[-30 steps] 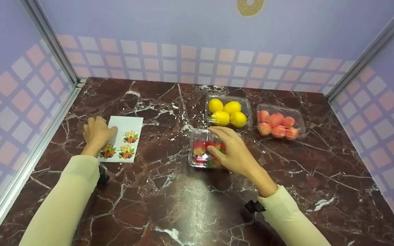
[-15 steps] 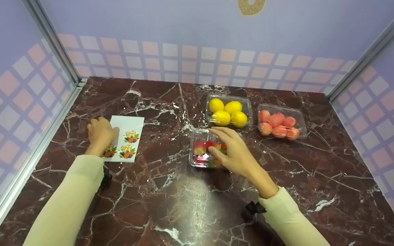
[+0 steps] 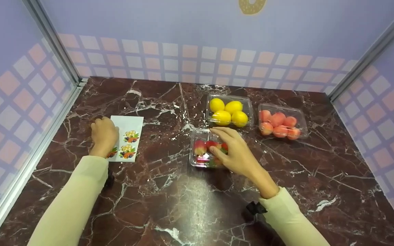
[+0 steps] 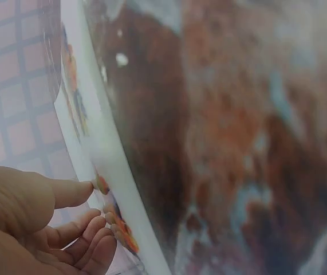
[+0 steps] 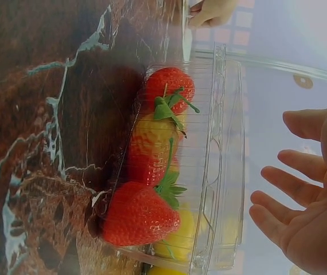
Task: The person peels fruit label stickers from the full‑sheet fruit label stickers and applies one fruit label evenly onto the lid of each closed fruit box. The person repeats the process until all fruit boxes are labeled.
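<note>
My left hand (image 3: 104, 135) is bent over the left part of a white sticker sheet (image 3: 127, 123), printed with fruit-and-waffle pictures. In the left wrist view, its thumb and fingers (image 4: 74, 193) reach the printed face (image 4: 117, 220); whether they pinch a sticker there is not clear. A clear plastic box of strawberries (image 3: 199, 148) lies on the table at the middle. Over its right side hovers my right hand (image 3: 236, 153). Seen from the right wrist, the fingers (image 5: 292, 183) are spread and loosely bent, apart from the box (image 5: 212, 166), with nothing in them.
Behind the strawberries stands a clear box of lemons (image 3: 222, 118). To its right is a clear box of peach-like fruit (image 3: 278, 124). Panels with pink and white squares (image 3: 169, 56) bound the dark marble table (image 3: 162, 198) at the back and sides.
My left hand has shifted slightly right over the sheet and its fingers look more curled. The right hand and the strawberry box have hardly moved.
</note>
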Available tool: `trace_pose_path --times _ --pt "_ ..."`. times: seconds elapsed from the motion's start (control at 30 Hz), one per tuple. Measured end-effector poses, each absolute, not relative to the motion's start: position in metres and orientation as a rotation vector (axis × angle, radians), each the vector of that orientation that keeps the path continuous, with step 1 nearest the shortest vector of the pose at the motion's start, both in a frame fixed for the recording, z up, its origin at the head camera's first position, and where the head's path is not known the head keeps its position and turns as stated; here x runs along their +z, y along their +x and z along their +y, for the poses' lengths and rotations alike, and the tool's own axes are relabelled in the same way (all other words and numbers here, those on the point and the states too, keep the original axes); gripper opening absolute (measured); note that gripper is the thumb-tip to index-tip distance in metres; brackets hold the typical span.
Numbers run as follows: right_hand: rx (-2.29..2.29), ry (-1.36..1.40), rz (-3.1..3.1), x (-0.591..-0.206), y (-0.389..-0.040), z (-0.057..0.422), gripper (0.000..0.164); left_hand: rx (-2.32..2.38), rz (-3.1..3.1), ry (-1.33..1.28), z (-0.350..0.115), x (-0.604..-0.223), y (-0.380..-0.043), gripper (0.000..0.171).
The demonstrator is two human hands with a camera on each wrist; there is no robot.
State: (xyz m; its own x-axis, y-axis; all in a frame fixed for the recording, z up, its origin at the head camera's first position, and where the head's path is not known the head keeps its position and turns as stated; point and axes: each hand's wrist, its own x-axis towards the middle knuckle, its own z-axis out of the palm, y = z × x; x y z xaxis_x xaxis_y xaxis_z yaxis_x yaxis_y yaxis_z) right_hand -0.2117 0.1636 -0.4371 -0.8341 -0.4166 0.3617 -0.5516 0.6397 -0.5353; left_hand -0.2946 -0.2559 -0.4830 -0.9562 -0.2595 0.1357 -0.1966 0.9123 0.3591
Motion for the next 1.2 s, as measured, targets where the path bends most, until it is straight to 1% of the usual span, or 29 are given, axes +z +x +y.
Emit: trace_pose_path --times 0.2,0.4,0.53,0.77,0.93,1.03,1.1,1.13,1.2 --pt "0.977 0.819 -2.637 -0.436 -0.212 0.164 0.053 -0.589 -2.896 0.426 -0.253 -0.48 -0.295 0.055" --pt "0.972 0.803 -2.645 -0.436 -0.212 0.164 0.052 -0.595 -2.877 0.456 -0.251 -0.478 -0.296 0.049" --pt "0.976 0.794 -2.654 -0.436 -0.213 0.163 0.052 -0.595 -2.873 0.443 -0.251 -0.478 -0.297 0.048" --pt "1.005 0.79 -2.644 -0.437 -0.212 0.162 0.052 -0.727 -2.876 0.386 -0.262 -0.475 -0.295 0.04" --pt "1.018 0.791 -2.63 -0.437 -0.212 0.162 0.052 -0.743 -2.892 0.408 -0.269 -0.474 -0.297 0.025" --pt "1.026 0.787 -2.627 -0.437 -0.212 0.162 0.052 -0.747 -2.874 0.394 -0.272 -0.478 -0.301 0.026" --pt "1.031 0.783 -2.624 -0.437 -0.212 0.162 0.052 -0.783 -2.847 0.402 -0.274 -0.481 -0.302 0.022" --pt "1.035 0.782 -2.621 -0.436 -0.212 0.162 0.052 -0.816 -2.838 0.424 -0.275 -0.482 -0.302 0.018" --pt "1.039 0.777 -2.62 -0.437 -0.211 0.162 0.051 -0.894 -2.825 0.475 -0.275 -0.481 -0.302 0.02"
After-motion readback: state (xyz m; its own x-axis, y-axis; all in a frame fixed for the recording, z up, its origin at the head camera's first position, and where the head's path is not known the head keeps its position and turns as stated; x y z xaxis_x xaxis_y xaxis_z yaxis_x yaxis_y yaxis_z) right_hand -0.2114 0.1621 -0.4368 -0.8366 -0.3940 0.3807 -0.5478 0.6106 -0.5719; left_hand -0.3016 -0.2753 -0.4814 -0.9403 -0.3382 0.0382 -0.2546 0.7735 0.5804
